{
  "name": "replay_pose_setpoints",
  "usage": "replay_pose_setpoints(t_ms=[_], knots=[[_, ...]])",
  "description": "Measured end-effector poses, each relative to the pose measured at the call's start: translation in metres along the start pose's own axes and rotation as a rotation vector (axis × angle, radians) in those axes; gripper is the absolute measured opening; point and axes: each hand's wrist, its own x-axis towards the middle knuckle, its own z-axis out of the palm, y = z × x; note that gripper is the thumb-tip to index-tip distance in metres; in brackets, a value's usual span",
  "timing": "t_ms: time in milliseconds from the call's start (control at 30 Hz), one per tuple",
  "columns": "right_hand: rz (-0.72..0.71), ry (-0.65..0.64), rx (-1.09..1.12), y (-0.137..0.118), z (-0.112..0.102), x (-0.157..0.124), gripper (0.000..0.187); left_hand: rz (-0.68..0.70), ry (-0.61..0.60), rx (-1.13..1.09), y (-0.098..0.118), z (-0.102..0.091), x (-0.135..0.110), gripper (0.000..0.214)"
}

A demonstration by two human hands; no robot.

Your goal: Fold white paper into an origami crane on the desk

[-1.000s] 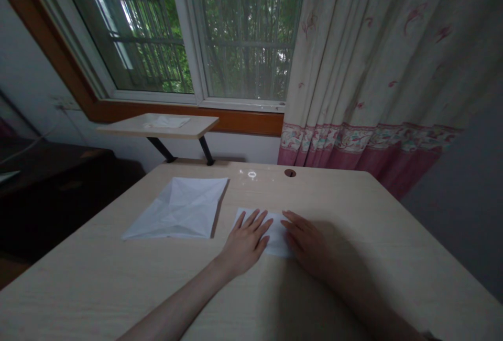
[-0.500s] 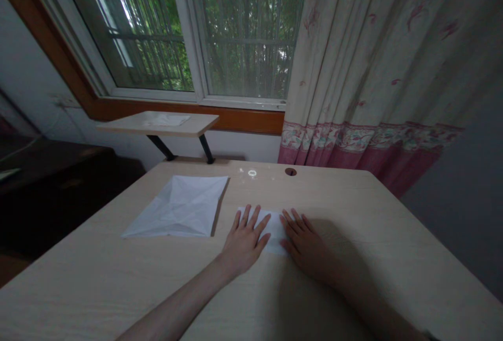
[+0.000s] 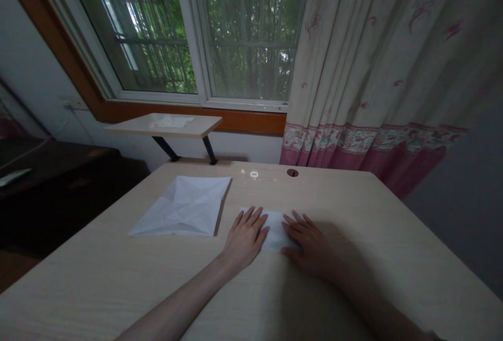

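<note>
A small folded white paper (image 3: 275, 228) lies flat on the light wooden table (image 3: 251, 283), near its middle. My left hand (image 3: 245, 236) rests palm down on the paper's left part, fingers stretched out and close together. My right hand (image 3: 310, 244) lies flat on its right part, fingers extended. Most of the paper is hidden under both hands. To the left, apart from my hands, lies a larger creased white sheet (image 3: 183, 207), unfolded.
A cable hole (image 3: 292, 173) sits near the table's far edge. Beyond it stand a small raised shelf (image 3: 165, 125) on black legs, a window and a patterned curtain (image 3: 377, 68). Dark furniture (image 3: 47, 184) stands at the left.
Both hands stayed flat on the small paper. The left fingers drew closer together and the right hand turned slightly, fingers pointing more forward. The view shifted a little.
</note>
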Motion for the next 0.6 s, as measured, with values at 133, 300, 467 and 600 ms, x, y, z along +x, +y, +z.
replay_pose_setpoints(t_ms=[133,300,467,600], knots=[[-0.009,0.022,0.015,0.002,0.000,-0.001,0.056,0.001,0.016,-0.026,0.000,0.000,0.000,0.036],[0.016,0.057,0.050,0.007,0.007,-0.001,0.055,-0.002,0.051,-0.068,0.000,0.001,0.000,0.034],[0.029,0.047,0.100,0.011,0.011,0.000,0.051,0.000,0.062,-0.079,-0.001,0.003,0.001,0.034],[0.031,0.082,0.138,0.015,0.014,0.001,0.048,0.020,0.058,-0.074,-0.001,0.001,0.001,0.036]])
